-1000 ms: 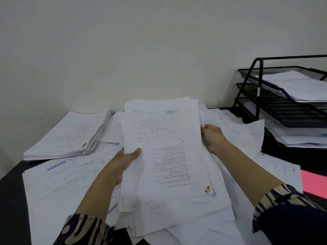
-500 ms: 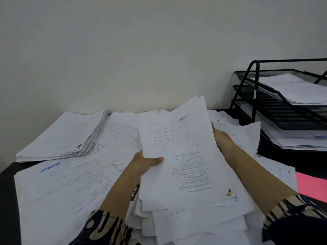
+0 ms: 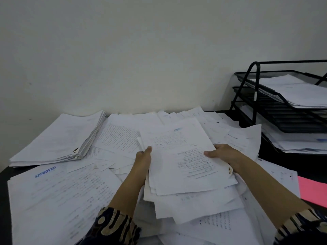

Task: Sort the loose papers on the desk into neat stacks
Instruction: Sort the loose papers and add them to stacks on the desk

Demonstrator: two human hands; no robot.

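Observation:
I hold a bundle of white printed sheets (image 3: pixel 178 161) low over the middle of the desk, tilted slightly to the right. My left hand (image 3: pixel 144 157) grips its left edge, thumb on top. My right hand (image 3: pixel 222 153) grips its right edge, thumb on the top sheet. Loose papers (image 3: pixel 120 138) lie scattered under and around the bundle. A neat thick stack (image 3: pixel 58 138) sits at the back left. A large sheet stamped APPROVED (image 3: pixel 58 195) lies at the front left.
A black wire three-tier tray (image 3: pixel 254 96) with papers on its shelves stands at the back right. A pink sheet (image 3: pixel 313 190) lies at the right edge. The black desk (image 3: pixel 286 161) shows between tray and papers. A pale wall rises behind the desk.
The bundle has come down from upright in front of me to nearly flat over the loose pile, shifting right. Both hands kept hold of its edges.

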